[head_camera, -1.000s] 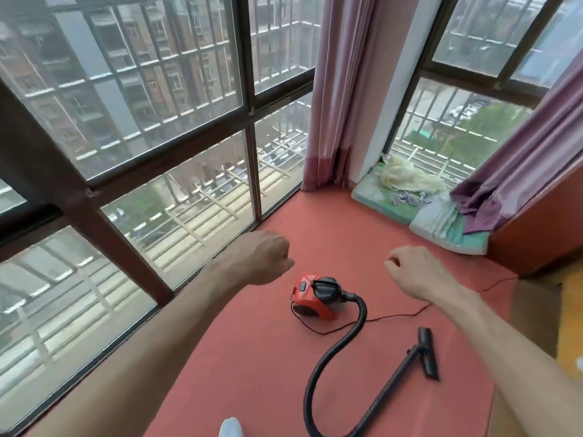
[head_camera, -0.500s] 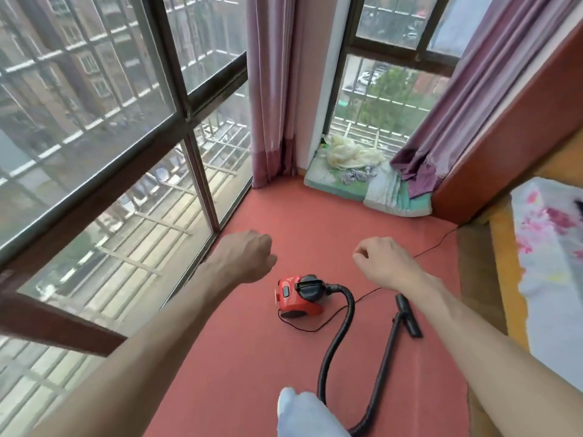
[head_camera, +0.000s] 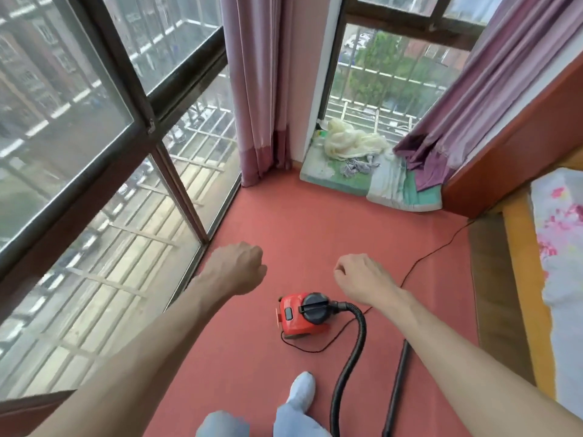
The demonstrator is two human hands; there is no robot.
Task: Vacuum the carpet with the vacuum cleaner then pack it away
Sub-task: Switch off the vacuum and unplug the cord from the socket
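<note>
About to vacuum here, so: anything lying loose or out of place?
The thin power cord trails loose across the carpet from the vacuum cleaner, and crumpled cloth and a curtain end lie heaped on the corner mat.

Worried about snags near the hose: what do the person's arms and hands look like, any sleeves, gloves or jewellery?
The left arm and right arm are bare to the frame edge, no sleeves in view. The left hand and right hand are ungloved, with no watch, ring or band visible.
</note>
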